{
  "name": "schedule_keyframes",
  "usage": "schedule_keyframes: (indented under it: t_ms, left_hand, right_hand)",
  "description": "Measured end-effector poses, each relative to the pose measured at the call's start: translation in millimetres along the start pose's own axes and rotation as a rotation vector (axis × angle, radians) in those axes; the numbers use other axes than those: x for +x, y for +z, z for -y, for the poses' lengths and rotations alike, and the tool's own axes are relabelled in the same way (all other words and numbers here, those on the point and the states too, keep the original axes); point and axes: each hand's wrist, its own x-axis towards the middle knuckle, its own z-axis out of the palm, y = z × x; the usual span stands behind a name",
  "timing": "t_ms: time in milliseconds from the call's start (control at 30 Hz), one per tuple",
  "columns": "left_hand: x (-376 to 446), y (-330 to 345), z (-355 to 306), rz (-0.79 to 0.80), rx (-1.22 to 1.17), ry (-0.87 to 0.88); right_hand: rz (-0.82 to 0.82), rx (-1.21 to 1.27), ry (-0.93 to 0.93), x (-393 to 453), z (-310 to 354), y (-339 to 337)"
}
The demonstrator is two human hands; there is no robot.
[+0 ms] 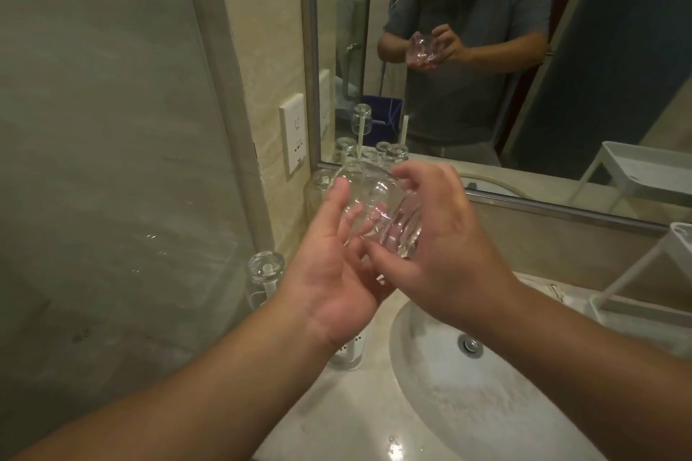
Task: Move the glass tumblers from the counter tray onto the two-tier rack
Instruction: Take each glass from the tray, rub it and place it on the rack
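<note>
A clear glass tumbler (376, 198) lies tilted in the air above the counter, with its thick base to the lower right. My left hand (329, 281) cradles it from the left, thumb on its side and fingers behind the glass. My right hand (442, 247) holds the base end, thumb under it and fingers curled over it. Two more tumblers stand upside down on white pegs, one (266, 268) at the left and one (321, 181) by the mirror. The peg tray (352, 354) is mostly hidden under my left wrist. The white two-tier rack (636, 311) stands at the right edge.
A round sink basin (468, 404) lies below my hands in the marble counter (337, 423). A mirror (486, 67) covers the wall ahead and reflects a person and several tumblers. A glass partition (112, 161) closes off the left. A wall socket (294, 135) sits beside the mirror.
</note>
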Motion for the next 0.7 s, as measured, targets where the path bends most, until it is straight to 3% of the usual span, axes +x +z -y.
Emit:
schedule_keyframes:
  t_ms: [267, 700]
  left_hand:
    - [5.7, 15.1, -2.5, 0.107, 0.174, 0.119]
    - [35.7, 34.9, 47.0, 0.129, 0.696, 0.33]
  right_hand:
    - [-0.15, 0.228, 0.158, -13.9, -2.1, 8.7]
    - [-0.22, 0.235, 0.42, -53.3, -44.6, -22.4]
